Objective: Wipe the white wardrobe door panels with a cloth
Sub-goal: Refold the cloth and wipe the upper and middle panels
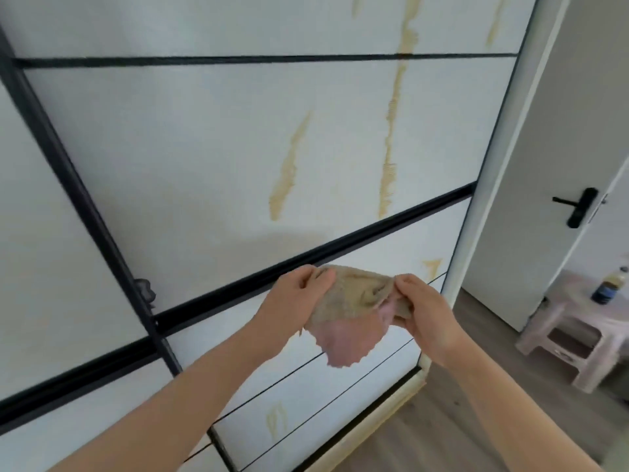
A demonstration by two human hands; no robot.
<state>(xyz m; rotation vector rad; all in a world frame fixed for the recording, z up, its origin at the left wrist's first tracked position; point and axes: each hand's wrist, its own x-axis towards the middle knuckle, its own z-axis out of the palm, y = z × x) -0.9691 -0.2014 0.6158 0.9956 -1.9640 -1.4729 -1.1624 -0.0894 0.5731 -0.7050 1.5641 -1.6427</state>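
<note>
A pink cloth, stained tan on top, hangs between both hands in front of the wardrobe. My left hand pinches its left edge and my right hand pinches its right edge. Behind it stands the white wardrobe door with black frame strips. Yellowish-brown smears run down the middle panel, along a long streak, and on the lower panels. The cloth is held off the door, not touching it.
A white room door with a black handle stands open at the right. A pale plastic stool on the wood floor carries a dark bottle. The wardrobe's white side post runs beside my right hand.
</note>
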